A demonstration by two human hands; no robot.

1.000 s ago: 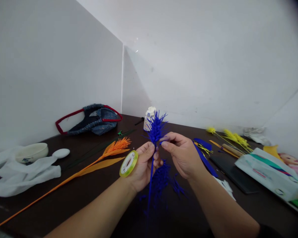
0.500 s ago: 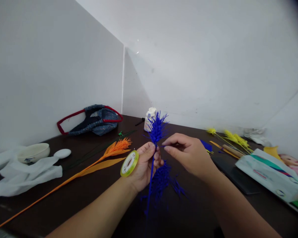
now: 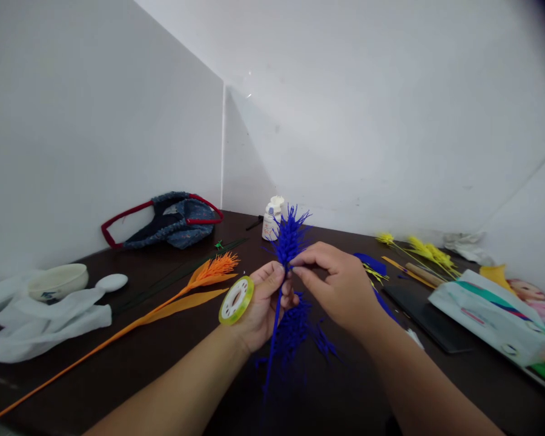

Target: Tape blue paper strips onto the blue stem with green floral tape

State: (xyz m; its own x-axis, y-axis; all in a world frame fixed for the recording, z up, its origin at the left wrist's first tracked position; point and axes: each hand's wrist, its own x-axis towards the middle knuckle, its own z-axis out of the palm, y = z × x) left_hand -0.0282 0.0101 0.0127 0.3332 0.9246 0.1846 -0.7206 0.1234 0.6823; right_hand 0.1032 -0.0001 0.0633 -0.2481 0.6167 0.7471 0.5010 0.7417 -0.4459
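My left hand (image 3: 266,297) is closed round the stem of a blue artificial wheat ear (image 3: 291,239), which stands upright, its bristly head above my thumb. Against the base of that thumb sits a roll of yellow tape (image 3: 237,301); how it is held there is hidden. My right hand (image 3: 333,284) pinches a small blue piece, mostly covered by the fingertips, at the base of the ear. Under my hands, a heap of blue bristly pieces (image 3: 293,330) lies on the dark table, with several loose blue pieces (image 3: 324,342) beside it.
To the left lie an orange wheat stalk (image 3: 213,266), a bowl (image 3: 59,281) and white cloth (image 3: 49,324). A denim bag (image 3: 177,224) and white bottle (image 3: 271,221) stand behind. At right are yellow wheat ears (image 3: 431,254), a black flat object (image 3: 429,318) and a white packet (image 3: 490,321).
My right hand has moved left, bringing its fingertips and the small blue piece to the ear's base. My left hand keeps its hold on the stem. The view has shifted slightly.
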